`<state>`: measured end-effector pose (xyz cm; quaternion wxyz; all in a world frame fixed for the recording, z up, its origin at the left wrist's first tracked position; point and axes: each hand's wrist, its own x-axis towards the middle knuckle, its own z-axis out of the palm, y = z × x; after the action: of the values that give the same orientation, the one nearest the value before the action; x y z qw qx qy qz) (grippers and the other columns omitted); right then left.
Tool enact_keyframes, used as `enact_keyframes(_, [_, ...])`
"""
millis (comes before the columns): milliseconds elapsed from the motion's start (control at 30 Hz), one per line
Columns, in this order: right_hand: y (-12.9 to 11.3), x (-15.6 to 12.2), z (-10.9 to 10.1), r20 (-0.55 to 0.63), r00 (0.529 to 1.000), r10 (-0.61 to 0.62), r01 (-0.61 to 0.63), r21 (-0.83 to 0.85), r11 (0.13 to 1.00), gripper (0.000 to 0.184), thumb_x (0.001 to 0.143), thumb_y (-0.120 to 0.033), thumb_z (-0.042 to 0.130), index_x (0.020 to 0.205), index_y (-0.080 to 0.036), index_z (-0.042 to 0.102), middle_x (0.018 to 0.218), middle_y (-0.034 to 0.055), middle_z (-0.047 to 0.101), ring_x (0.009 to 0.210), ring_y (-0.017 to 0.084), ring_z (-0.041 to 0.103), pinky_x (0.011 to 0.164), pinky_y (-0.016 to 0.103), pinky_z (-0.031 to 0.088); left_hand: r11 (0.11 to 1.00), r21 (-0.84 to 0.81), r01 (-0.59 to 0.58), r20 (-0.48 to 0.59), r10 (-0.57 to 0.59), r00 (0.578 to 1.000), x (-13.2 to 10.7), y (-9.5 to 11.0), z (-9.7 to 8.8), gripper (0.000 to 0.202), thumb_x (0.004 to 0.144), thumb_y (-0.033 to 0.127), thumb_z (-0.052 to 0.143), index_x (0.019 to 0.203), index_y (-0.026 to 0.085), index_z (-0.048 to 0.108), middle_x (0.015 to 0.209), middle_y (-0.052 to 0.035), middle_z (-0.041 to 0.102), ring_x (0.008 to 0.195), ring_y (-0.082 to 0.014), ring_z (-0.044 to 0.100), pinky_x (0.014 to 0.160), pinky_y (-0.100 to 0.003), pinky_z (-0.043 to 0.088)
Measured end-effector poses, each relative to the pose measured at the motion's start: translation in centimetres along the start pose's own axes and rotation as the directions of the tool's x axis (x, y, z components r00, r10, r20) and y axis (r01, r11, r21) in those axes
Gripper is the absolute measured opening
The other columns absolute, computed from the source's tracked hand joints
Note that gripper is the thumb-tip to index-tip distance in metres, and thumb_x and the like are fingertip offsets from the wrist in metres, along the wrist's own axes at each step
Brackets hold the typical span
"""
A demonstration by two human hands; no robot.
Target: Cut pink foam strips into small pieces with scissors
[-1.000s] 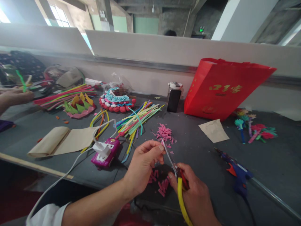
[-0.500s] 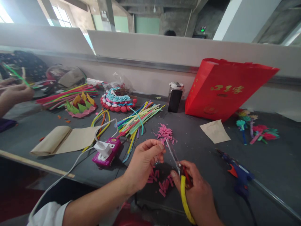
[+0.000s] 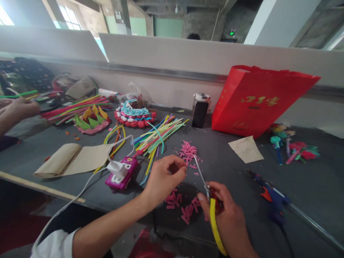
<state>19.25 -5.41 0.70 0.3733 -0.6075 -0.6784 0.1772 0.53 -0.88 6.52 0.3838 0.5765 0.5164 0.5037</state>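
Right hand [image 3: 229,211] gripping scissors [image 3: 201,174], handles partly hidden; left hand [image 3: 164,180] curled, any contents indiscernible; scissors, one pair; glue gun [image 3: 276,200], one; red bag [image 3: 259,104], one.

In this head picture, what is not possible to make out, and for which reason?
All in the head view:
Left hand: whether anything is pinched, hidden by its own curl.
Scissors: partly covered by the right hand.
Bottle: lower front, behind the phone.
Clear rod of the glue gun: far end, cut off by the right edge.
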Motion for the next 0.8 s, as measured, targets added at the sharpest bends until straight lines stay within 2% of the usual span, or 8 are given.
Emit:
enact_keyframes(167, [0.2,0.3,-0.2,-0.045,0.999,-0.017,0.019,0.042,0.999,0.031,0.084,-0.05,0.061,0.1,-0.023,0.057,0.076,0.0001,0.074,0.061,0.016,0.072,0.054,0.021,0.055,0.901,0.33,-0.281,0.266,0.197,0.944,0.1,-0.6,-0.2,0.015,0.077,0.01,0.057,0.078,0.019,0.068,0.072,-0.0019,0.065,0.063,-0.0147,0.057,0.063,-0.024,0.042])
enact_keyframes(267, [0.2,0.5,-0.4,-0.047,0.999,0.005,0.0,0.091,0.996,0.029,0.084,-0.046,0.063,0.1,-0.023,0.058,0.078,0.0009,0.075,0.065,0.016,0.074,0.055,0.019,0.055,0.816,0.527,-0.238,0.199,0.154,0.968,0.9,-1.5,-0.5,0.029,0.082,0.014,0.053,0.108,0.019,0.066,0.098,-0.0091,0.068,0.073,-0.0185,0.062,0.071,-0.029,0.045])
enact_keyframes(333, [0.1,0.5,-0.5,-0.048,0.999,0.019,-0.014,0.116,0.993,0.028,0.084,-0.045,0.063,0.1,-0.023,0.058,0.079,0.0013,0.075,0.068,0.016,0.074,0.056,0.019,0.056,0.758,0.627,-0.179,0.148,0.109,0.983,1.5,-2.0,-0.9,0.046,0.084,0.017,0.052,0.13,0.019,0.053,0.114,-0.0124,0.065,0.077,-0.02,0.064,0.073,-0.031,0.047])
enact_keyframes(400, [0.0,0.5,-0.6,-0.052,0.998,0.025,-0.018,0.125,0.992,0.028,0.084,-0.045,0.063,0.1,-0.022,0.058,0.079,0.0015,0.075,0.067,0.017,0.074,0.056,0.02,0.056,0.703,0.686,-0.186,0.181,0.083,0.98,2.0,-2.3,-1.2,0.05,0.086,0.019,0.05,0.135,0.019,0.047,0.117,-0.0126,0.064,0.082,-0.0208,0.065,0.075,-0.031,0.048])
enact_keyframes(467, [0.0,0.5,-0.6,-0.05,0.998,0.025,-0.019,0.119,0.993,0.029,0.084,-0.046,0.063,0.1,-0.022,0.058,0.078,0.0014,0.074,0.066,0.017,0.073,0.056,0.02,0.056,0.668,0.704,-0.241,0.263,0.07,0.962,2.0,-2.3,-1.4,0.042,0.088,0.019,0.047,0.129,0.02,0.053,0.112,-0.0113,0.065,0.088,-0.0219,0.065,0.078,-0.031,0.048])
enact_keyframes(567, [0.1,0.4,-0.6,-0.05,0.999,0.015,-0.009,0.101,0.995,0.029,0.084,-0.046,0.063,0.101,-0.022,0.058,0.077,0.0009,0.074,0.065,0.016,0.073,0.056,0.02,0.055,0.663,0.642,-0.387,0.448,0.085,0.89,1.1,-2.1,-0.8,0.028,0.089,0.02,0.047,0.112,0.019,0.063,0.1,-0.01,0.068,0.093,-0.0238,0.064,0.081,-0.032,0.048])
enact_keyframes(700, [0.4,0.4,-0.7,-0.062,0.998,-0.015,0.02,0.067,0.998,0.027,0.085,-0.045,0.062,0.101,-0.023,0.057,0.08,0.0007,0.074,0.068,0.016,0.073,0.058,0.02,0.054,0.637,0.538,-0.552,0.678,0.062,0.732,-0.8,-2.0,0.9,0.015,0.087,0.023,0.055,0.091,0.018,0.068,0.087,-0.0083,0.067,0.084,-0.0235,0.063,0.074,-0.032,0.048])
enact_keyframes(800, [0.4,0.4,-0.7,-0.057,0.998,-0.023,0.027,0.063,0.998,0.026,0.086,-0.044,0.062,0.101,-0.023,0.056,0.081,0.0004,0.074,0.068,0.015,0.073,0.059,0.02,0.054,0.559,0.558,-0.614,0.728,0.026,0.685,-1.8,-2.1,1.7,0.011,0.084,0.023,0.058,0.083,0.017,0.067,0.085,-0.0084,0.065,0.077,-0.0228,0.06,0.07,-0.032,0.048])
